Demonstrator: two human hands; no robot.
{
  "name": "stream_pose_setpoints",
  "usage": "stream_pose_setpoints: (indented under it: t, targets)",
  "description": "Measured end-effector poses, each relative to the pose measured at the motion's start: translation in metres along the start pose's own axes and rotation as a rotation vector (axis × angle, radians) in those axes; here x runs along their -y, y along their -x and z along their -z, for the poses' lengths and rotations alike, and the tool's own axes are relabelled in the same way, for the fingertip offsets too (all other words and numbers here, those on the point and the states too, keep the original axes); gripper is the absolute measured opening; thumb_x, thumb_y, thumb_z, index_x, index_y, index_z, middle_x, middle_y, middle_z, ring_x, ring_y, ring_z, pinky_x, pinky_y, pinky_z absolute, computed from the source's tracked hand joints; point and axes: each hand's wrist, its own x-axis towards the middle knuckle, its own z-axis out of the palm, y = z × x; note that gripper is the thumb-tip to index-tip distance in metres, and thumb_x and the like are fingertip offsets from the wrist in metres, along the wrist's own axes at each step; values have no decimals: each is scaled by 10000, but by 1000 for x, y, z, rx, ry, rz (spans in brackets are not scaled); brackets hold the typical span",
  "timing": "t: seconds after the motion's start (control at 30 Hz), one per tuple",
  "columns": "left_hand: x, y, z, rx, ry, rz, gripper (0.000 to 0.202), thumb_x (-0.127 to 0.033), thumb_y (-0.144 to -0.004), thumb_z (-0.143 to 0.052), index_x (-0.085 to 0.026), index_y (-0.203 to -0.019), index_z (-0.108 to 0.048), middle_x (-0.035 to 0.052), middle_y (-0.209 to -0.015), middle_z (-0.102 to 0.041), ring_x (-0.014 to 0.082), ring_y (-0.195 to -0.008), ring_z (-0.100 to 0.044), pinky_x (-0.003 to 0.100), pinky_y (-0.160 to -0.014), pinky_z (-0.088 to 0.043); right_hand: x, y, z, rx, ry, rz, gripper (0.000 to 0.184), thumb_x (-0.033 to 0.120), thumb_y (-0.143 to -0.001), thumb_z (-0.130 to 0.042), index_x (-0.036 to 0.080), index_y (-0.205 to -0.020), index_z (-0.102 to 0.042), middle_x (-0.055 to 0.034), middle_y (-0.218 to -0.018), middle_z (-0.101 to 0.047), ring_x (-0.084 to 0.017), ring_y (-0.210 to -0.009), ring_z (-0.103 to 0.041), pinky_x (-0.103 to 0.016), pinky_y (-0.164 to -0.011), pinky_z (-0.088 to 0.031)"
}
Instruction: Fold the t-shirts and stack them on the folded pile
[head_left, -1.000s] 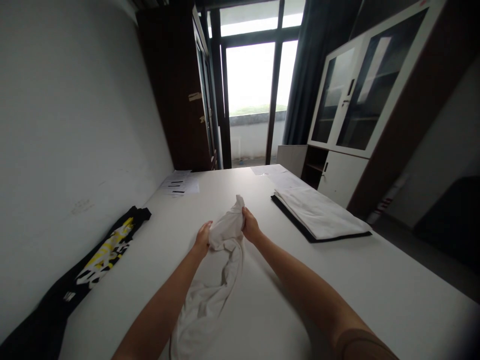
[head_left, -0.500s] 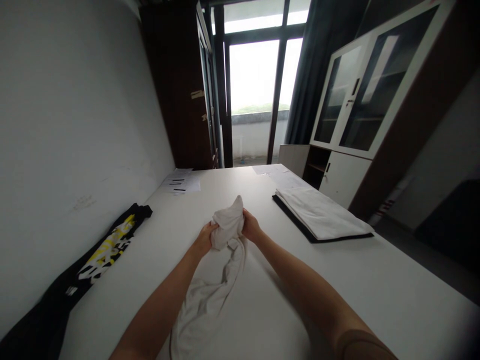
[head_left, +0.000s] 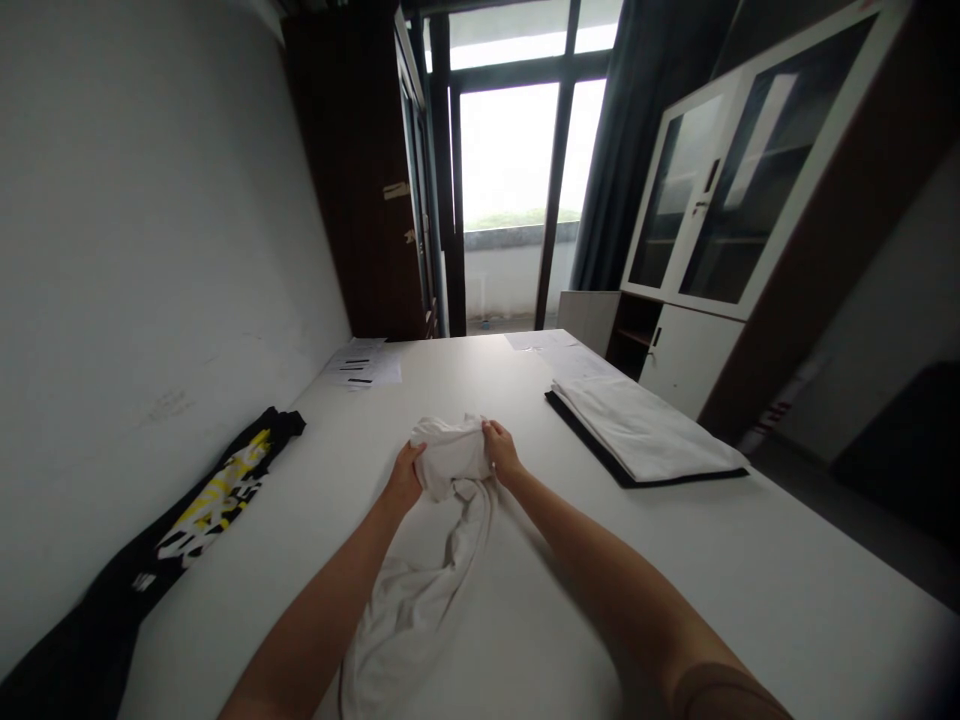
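Observation:
A crumpled white cloth garment trails along the table from its near edge up to my hands; its exact kind does not show. My left hand pinches the left side of its bunched far end. On the opposite side, my right hand grips the upper right edge of that bunch between thumb and fingers. The bunched part is held stretched between both hands, while the rest lies twisted and wrinkled below.
On the right of the white table lies a folded white cloth on a folded black one. A black garment with yellow and white print lies along the left wall. Paper sheets rest at the far left corner.
The bunched end of the white garment has gone from a raised peak to a wider, flatter shape. My hands have spread slightly apart, the left one shifting a little left.

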Motion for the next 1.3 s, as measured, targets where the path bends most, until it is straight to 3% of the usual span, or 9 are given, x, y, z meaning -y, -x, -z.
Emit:
stream_pose_setpoints:
  t: [0.2, 0.43, 0.67, 0.77, 0.83, 0.93, 1.03, 1.17, 1.3]
  targets:
    - [2, -6, 4, -66, 5, -60, 563, -348, -690, -816, -172, -1199, -655, 98, -1182, -725, 288, -1085, -667, 356, -896, -526, 12, 5, 2, -202, 281, 226, 283, 457, -812, -636, 253, -696, -478, 61, -616, -451, -155, -616, -397, -280, -602, -307]
    - [5, -7, 1, -72, 2, -72, 553, -387, -725, -822, -197, -1210, -638, 75, -1146, -728, 244, -1012, -683, 333, -876, -525, 26, 26, -11, -62, 521, 506, 188, 365, -916, -537, 261, -788, -446, 16, -758, -473, -194, -740, -428, -325, -719, -358]
    - [9, -10, -1, -69, 10, -99, 496, -423, -761, -801, -175, -1173, -679, 78, -1195, -719, 252, -1108, -663, 342, -946, -516, 33, 38, -15, 61, 665, 621, 120, 278, -897, -551, 250, -787, -515, -68, -892, -540, -260, -933, -465, -409, -897, -387]
    - [9, -9, -6, -57, -27, -116, 452, -457, -809, -744, -176, -1160, -689, 72, -1169, -725, 245, -1108, -662, 349, -963, -511, 35, 47, -21, 226, 593, 584, 55, 303, -893, -583, 251, -874, -586, -50, -870, -570, -239, -864, -497, -392, -878, -403]
    - [8, -7, -11, -14, -54, -95, 411, -482, -843, -693, -164, -1103, -714, 79, -1135, -732, 258, -1109, -659, 367, -977, -506, 35, 51, -25, 303, 487, 518, 130, 338, -878, -619, 262, -984, -622, -38, -889, -602, -221, -826, -518, -364, -841, -422]
    - [7, 0, -17, 101, -120, -110, 332, -452, -870, -660, -160, -996, -758, 89, -1254, -694, 278, -1225, -602, 366, -1051, -462, 32, 54, -29, 297, 364, 402, 245, 394, -815, -694, 272, -1022, -644, -20, -905, -636, -204, -801, -531, -320, -778, -435]
    - [8, 4, -17, 150, -243, -175, 309, -441, -910, -616, -182, -954, -779, 75, -1359, -643, 264, -1335, -523, 341, -1126, -385, 28, 51, -29, 269, 376, 359, 190, 421, -797, -706, 259, -873, -644, 9, -789, -619, -178, -726, -504, -288, -720, -417]
    - [13, -1, -5, -4, -283, -191, 343, -455, -935, -560, -197, -1049, -754, 100, -1259, -690, 246, -1273, -565, 352, -1068, -420, 22, 46, -29, 230, 347, 344, 249, 443, -856, -620, 240, -715, -591, 18, -674, -564, -165, -668, -463, -284, -674, -399]
    - [20, -13, 14, -186, -268, -130, 256, -374, -847, -668, -212, -1044, -697, 101, -1252, -671, 222, -1198, -594, 306, -938, -475, 23, 40, -32, 227, 2, 101, 253, 485, -806, -664, 239, -855, -640, 15, -743, -629, -179, -697, -533, -283, -642, -438]
